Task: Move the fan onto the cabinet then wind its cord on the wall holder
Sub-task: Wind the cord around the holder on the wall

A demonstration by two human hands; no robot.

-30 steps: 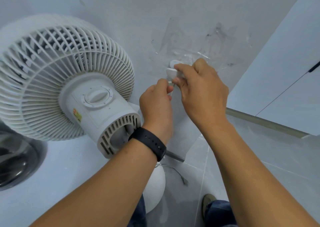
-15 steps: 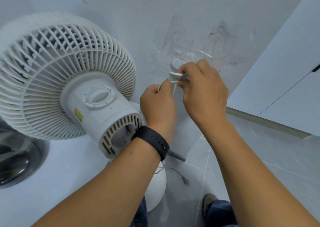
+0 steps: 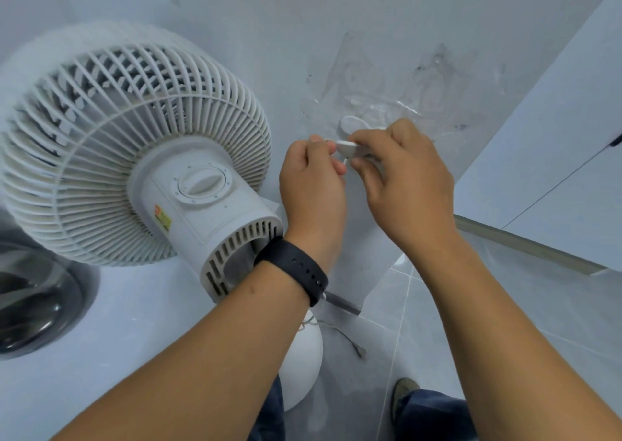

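The white fan [image 3: 134,157] stands at the left on the white cabinet top [image 3: 111,349], its grille facing away and its motor housing toward me. A small white holder [image 3: 350,125] is stuck on the grey wall to the fan's right. My left hand [image 3: 313,191], with a black band on the wrist, pinches the thin white cord [image 3: 328,141] just left of the holder. My right hand [image 3: 404,184] grips the holder's front flap [image 3: 346,146] and the cord beside it. The fingers hide how the cord lies on the holder.
A dark round washer door [image 3: 37,306] shows at the lower left. The fan's round white base [image 3: 303,366] pokes out past the cabinet edge. A loose wire [image 3: 350,339] lies on the grey tiled floor below. White cupboard doors [image 3: 555,157] stand at the right.
My left hand has shifted up and left of the holder with the cord pinched. My right hand has stayed on the holder, its fingers now lower on the flap.
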